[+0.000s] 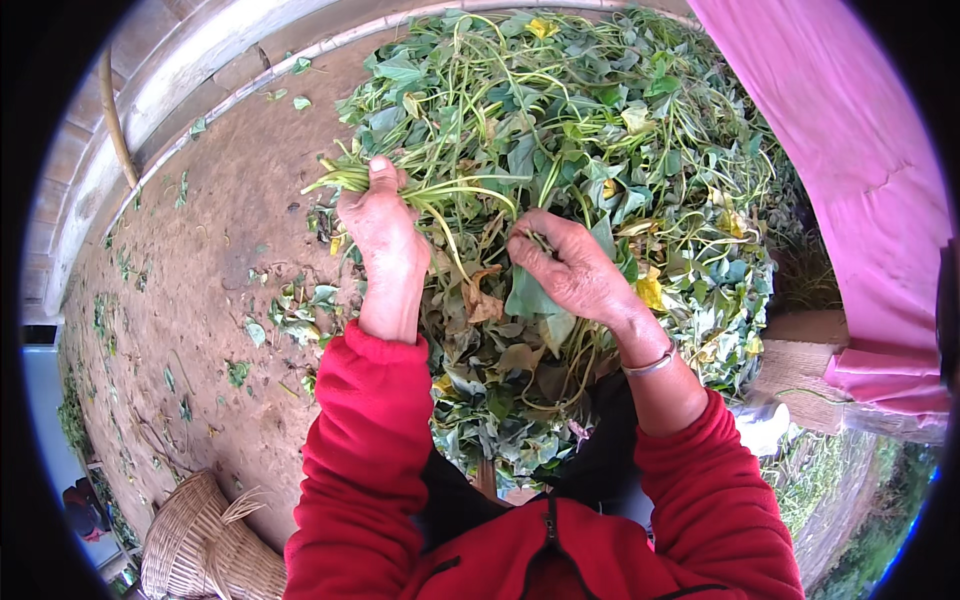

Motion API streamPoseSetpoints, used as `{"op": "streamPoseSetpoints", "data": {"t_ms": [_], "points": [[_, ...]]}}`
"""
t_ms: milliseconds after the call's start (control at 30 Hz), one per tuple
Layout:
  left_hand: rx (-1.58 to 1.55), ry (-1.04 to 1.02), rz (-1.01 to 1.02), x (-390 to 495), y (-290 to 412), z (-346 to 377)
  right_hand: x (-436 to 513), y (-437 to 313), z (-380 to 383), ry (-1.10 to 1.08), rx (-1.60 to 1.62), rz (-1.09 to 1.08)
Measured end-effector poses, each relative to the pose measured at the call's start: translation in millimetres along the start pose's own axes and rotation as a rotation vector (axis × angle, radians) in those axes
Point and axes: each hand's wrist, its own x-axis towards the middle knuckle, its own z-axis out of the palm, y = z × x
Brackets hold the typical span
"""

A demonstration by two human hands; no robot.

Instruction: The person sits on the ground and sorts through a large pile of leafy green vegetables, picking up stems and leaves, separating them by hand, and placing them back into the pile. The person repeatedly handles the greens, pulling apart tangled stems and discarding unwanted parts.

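My left hand (386, 217) is closed around a bundle of green leaf stalks (341, 178), whose ends stick out to the left past my thumb. Some longer stalks trail from it toward the right. Just right of centre, my right hand (574, 262) pinches a few short stems (540, 241) between thumb and fingers. A green leaf (527, 291) hangs beneath that hand. Both hands are over a large heap of leafy vines (570, 112), probably sweet potato, with green, yellow and withered brown leaves. A curled dry leaf (480, 296) lies between my wrists.
A woven wicker basket (199, 540) lies at the lower left on the bare earth floor (225, 247), where loose leaves are scattered. Pink cloth (847, 127) hangs along the right side above a wooden block (799, 375). A wooden pole (114, 120) leans by the wall at upper left.
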Motion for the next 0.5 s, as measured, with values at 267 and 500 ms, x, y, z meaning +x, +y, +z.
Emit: {"op": "streamPoseSetpoints", "data": {"t_ms": [267, 500], "points": [[-0.084, 0.069, -0.093, 15.4, -0.7, -10.7, 4.6, 7.3, 34.2, -0.133, -0.025, -0.101], [-0.185, 0.128, -0.163, 23.6, 7.5, -17.7, 4.6, 7.7, 33.5, 0.111, -0.272, -0.231]]}}
